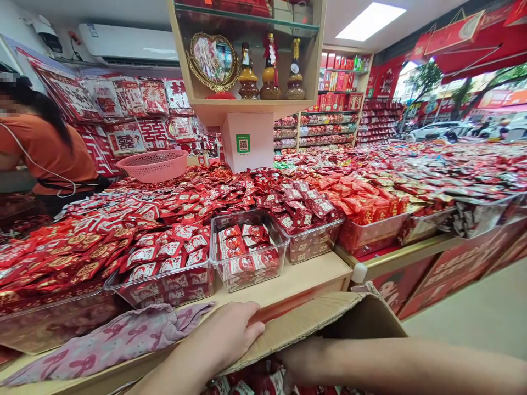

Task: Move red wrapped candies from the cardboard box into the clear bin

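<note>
My left hand (228, 332) is closed on the raised flap of a cardboard box (313, 315), its thumb lying along the near side. My right hand (302, 359) reaches down into the box, smeared by motion, with its fingers hidden. Below it, inside the box, lie small red and white packets (242, 387). Just beyond the box, a clear plastic bin (249, 266) on the counter is partly filled with similar packets. Left of it, another clear bin (164, 285) is heaped with red and white packets.
A pink patterned cloth (119, 334) lies along the counter's front edge. More heaped bins (315, 236) stretch right. A pink basket (152, 164) sits behind, near a display shelf (251, 104). A person in orange (61, 153) stands at the left.
</note>
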Demonstrator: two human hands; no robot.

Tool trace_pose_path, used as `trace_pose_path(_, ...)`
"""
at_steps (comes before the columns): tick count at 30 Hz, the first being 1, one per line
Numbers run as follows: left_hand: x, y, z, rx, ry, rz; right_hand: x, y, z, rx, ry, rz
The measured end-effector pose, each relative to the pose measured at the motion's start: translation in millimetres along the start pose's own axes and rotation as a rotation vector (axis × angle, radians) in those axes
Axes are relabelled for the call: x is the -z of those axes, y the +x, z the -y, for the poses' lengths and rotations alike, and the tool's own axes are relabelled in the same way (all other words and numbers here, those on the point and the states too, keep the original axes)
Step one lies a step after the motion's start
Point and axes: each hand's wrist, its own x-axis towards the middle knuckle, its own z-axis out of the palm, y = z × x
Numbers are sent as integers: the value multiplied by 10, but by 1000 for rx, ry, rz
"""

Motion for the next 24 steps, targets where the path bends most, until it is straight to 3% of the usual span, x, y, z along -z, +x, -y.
trace_pose_path(2, 29, 12, -9, -3, -21, -67, 170, -158, 165, 9, -146, 21)
trace_pose_path(5, 151, 33, -52, -3, -257, -146, 574, -476, 435, 238, -253, 35)
trace_pose_path(7, 256, 37, -88, 28, -618, -94, 919, -638, 571, 385, -105, -19)
trace_pose_path(9, 333, 35, -122, 41, -932, -42, 1226, -674, 631, 353, 90, -132)
trace_pose_path(11, 359, 36, -158, 21, -1021, -78, 1404, -568, 612, 275, 264, -251)
trace_pose_path(15, 312, 75, -228, 48, -949, -392, 1377, -158, 508, 197, 648, -429)
trace_pose_path(17, 296, 95, -250, 92, -967, -518, 1304, -6, 503, 188, 781, -427)
trace_pose_path(20, 301, 102, -265, 159, -970, -590, 1245, 66, 537, 238, 852, -343)
trace_pose_path(24, 295, 100, -271, 183, -971, -565, 1214, 8, 515, 248, 858, -383)
